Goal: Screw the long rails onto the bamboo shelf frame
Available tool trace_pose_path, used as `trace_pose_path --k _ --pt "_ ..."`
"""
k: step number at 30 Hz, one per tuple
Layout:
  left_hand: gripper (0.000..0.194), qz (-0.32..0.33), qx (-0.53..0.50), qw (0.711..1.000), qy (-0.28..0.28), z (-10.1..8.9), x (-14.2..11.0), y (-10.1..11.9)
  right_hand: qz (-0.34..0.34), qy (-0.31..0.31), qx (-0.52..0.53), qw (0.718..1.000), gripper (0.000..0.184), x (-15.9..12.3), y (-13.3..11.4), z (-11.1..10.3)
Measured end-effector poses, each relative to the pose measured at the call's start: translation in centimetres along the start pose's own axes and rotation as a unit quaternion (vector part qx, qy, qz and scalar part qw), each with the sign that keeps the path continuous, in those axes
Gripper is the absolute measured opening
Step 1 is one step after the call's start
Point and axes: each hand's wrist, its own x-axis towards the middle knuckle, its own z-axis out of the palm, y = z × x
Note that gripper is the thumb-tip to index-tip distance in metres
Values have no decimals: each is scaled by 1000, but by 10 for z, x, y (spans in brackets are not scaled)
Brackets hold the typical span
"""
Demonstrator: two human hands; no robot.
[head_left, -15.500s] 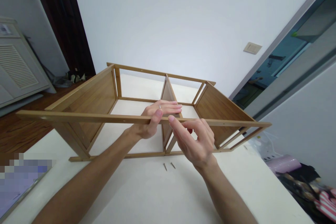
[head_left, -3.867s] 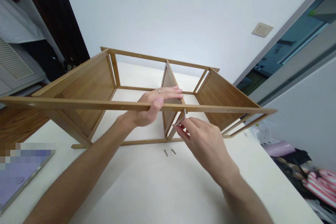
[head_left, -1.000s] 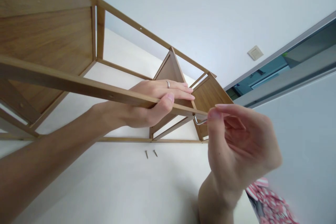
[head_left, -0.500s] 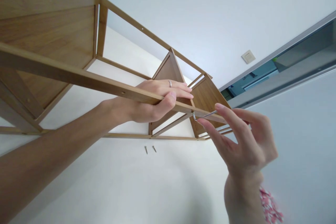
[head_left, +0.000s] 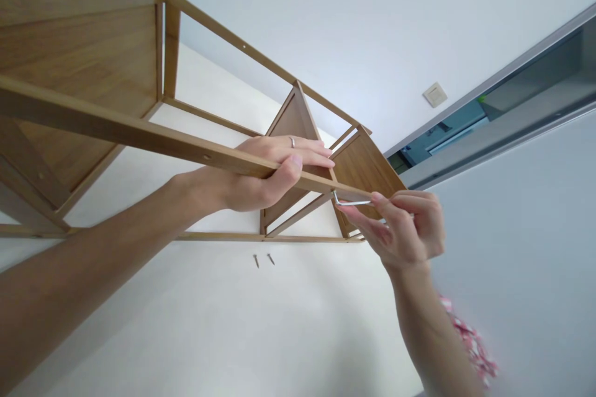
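A wooden shelf frame (head_left: 130,136) lies on its side across a white table. My left hand (head_left: 274,170) wraps round its near rail, thumb in front and fingers stretched over the middle shelf panel (head_left: 293,121). My right hand (head_left: 403,226) pinches the long arm of an Allen key (head_left: 351,203) between thumb and fingers. The key's short end meets the rail's near face where the middle panel joins it. What it sits in is too small to make out. Two screws (head_left: 256,260) lie on the table below the frame.
The white table top (head_left: 223,322) spreads under the frame. A pale wall with a light switch (head_left: 434,95) rises behind. To the right are a doorway (head_left: 442,130) and red-and-white patterned cloth (head_left: 472,344) below the table's edge.
The right hand first showed no key, then held the Allen key at the rail. Its grip and the key's angle have shifted in the last second. The left hand keeps its hold.
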Motion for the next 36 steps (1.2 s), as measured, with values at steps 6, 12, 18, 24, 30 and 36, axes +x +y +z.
trace_pose_path --k 6,12,18,24,30,36 --pt "61 -7 -3 1000 10 2 -1 0 99 -20 -8 995 23 -6 -35 4" --pt "61 -4 -5 1000 10 2 -1 -1 172 -38 -7 984 34 -8 -64 12" --pt "61 9 -12 1000 10 3 0 -2 304 -41 79 948 40 -4 -94 21" --pt "64 -8 -2 1000 20 4 -1 -1 436 -89 202 873 40 13 -112 17" --pt "63 -1 -12 1000 20 5 -2 -3 584 -120 402 695 52 24 -117 10" --pt "64 -6 -10 1000 12 4 -1 -3 580 -134 407 693 35 27 -110 9"
